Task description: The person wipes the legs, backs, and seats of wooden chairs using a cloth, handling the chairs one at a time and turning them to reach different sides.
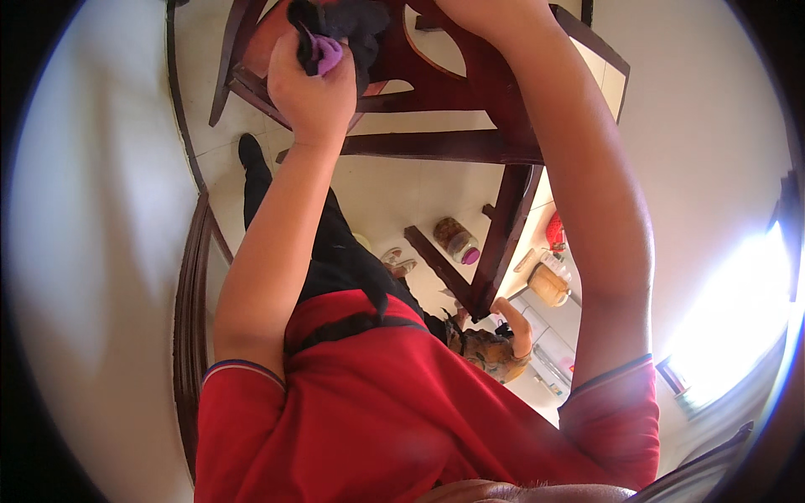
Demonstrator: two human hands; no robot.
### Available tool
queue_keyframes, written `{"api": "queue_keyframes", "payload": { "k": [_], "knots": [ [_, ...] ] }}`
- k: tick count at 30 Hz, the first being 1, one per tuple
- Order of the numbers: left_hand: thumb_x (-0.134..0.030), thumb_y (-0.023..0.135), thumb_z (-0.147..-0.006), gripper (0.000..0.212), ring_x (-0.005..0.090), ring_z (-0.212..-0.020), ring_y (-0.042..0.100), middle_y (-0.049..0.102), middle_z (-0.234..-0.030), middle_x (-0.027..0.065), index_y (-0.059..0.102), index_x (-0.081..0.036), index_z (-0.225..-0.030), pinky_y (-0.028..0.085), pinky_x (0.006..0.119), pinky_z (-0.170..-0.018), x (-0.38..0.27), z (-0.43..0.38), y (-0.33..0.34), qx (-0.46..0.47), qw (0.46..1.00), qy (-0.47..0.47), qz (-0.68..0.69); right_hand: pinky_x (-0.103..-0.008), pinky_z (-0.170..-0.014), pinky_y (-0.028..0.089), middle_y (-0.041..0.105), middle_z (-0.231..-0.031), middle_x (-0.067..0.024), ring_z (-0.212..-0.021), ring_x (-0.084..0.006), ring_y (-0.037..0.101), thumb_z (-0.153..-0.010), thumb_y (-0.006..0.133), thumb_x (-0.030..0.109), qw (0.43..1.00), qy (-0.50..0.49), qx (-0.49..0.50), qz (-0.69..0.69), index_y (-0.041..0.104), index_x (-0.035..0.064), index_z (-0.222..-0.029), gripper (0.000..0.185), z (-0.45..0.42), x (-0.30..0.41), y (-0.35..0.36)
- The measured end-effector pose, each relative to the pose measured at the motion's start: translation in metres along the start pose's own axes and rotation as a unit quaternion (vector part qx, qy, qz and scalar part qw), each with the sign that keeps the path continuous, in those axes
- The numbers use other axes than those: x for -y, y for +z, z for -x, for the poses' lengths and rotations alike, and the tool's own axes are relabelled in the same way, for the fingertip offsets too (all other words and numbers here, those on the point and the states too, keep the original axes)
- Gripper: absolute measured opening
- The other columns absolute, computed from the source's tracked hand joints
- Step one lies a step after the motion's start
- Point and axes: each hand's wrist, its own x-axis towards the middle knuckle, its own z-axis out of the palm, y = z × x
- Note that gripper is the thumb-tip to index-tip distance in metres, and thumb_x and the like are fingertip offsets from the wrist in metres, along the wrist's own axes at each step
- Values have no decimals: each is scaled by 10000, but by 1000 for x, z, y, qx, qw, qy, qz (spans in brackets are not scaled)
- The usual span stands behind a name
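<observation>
My left hand (317,94) is closed around a bunched dark cloth (365,31). A purple fold of fabric (327,55) shows at the thumb. The cloth lies against a dark reddish-brown wooden chair (440,91), close to its seat (267,47). The chair's back has curved cut-outs, and its wooden legs (506,232) reach down toward my body. At the top edge my right hand (478,12) is over the chair's wood. Its fingers are cut off by the picture's edge, so its grip is hidden.
A jar with a pink lid (456,241) is on the tiled floor beyond the legs. Another person in patterned clothing (490,355) is close by, one hand near a leg end. A tan jug (548,285) is at right; a wooden door frame (192,327) is at left.
</observation>
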Motion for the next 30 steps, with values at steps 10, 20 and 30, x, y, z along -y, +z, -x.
{"api": "queue_keyframes", "payload": {
  "k": [10, 20, 30],
  "knots": [
    [-51, 648, -670, 391, 378, -741, 594, 567, -835, 159, 590, 7, -1053, 504, 403, -643, 3, 95, 20, 108, 982, 151, -24, -475, -824, 465, 633, -862, -302, -891, -460, 607, -971, 407, 442, 998, -36, -33, -44, 645, -76, -831, 588, -4, 0, 5],
    [-242, 694, -773, 260, 412, -834, 629, 657, -859, 215, 625, -39, -920, 505, 482, -707, 137, 102, -31, 260, 891, -248, -279, -440, -763, 466, 643, -810, -253, -825, -400, 634, -971, 443, 431, 994, 16, 18, -107, 633, -73, -878, 547, 1, 2, -3],
    [-258, 754, -732, 317, 378, -748, 655, 670, -774, 206, 654, 14, -860, 506, 416, -662, 136, 97, -17, 252, 928, -269, -58, -446, -758, 467, 630, -801, -266, -816, -418, 620, -973, 420, 423, 998, 1, 0, -57, 629, -70, -828, 555, -6, -4, 3]
  ]
}}
